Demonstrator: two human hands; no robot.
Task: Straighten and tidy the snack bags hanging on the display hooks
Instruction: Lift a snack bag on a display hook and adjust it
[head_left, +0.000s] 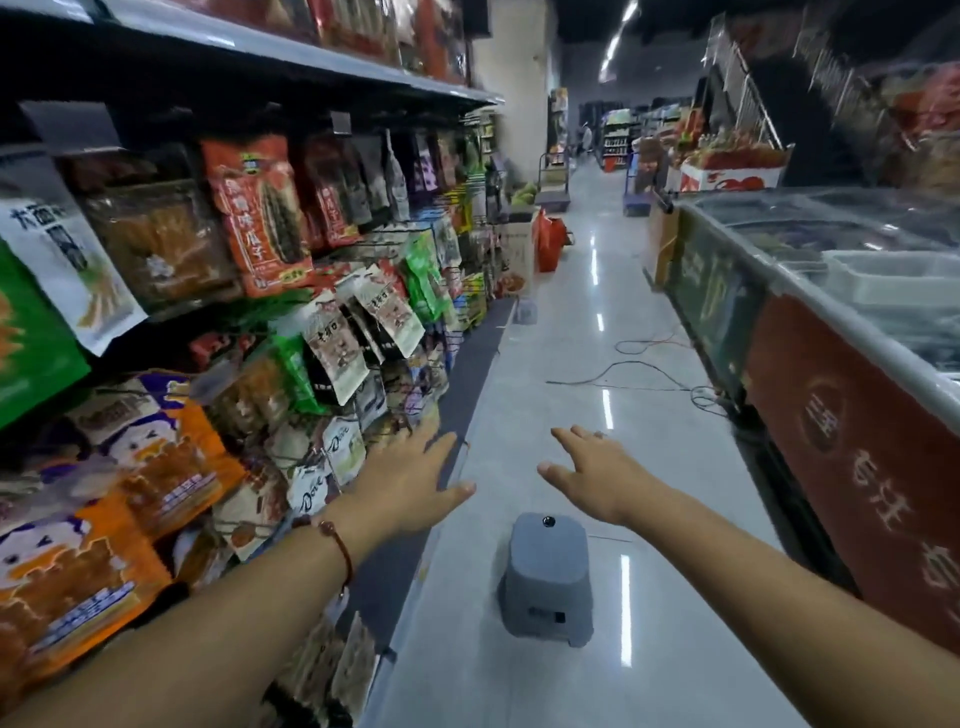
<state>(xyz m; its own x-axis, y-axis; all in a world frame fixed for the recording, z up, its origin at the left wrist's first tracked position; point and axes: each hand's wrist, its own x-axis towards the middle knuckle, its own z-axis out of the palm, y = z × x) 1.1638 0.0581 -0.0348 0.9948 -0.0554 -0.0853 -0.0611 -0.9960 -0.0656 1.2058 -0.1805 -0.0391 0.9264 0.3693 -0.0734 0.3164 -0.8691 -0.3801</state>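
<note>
Grey tiled aisle floor (566, 291), snack bags (260, 208), freezer (779, 270)

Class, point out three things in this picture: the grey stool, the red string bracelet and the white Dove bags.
grey stool (545, 577): head view, its front side.
red string bracelet (340, 545): head view, strand across the left wrist.
white Dove bags (343, 447): head view, front of the upper bag.

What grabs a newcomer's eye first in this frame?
Two bare arms reaching forward, left hand and right hand open and holding nothing. Left of them, a wall of hanging snack bags, several tilted. Below the hands, a grey plastic stool stands on the aisle floor.
</note>
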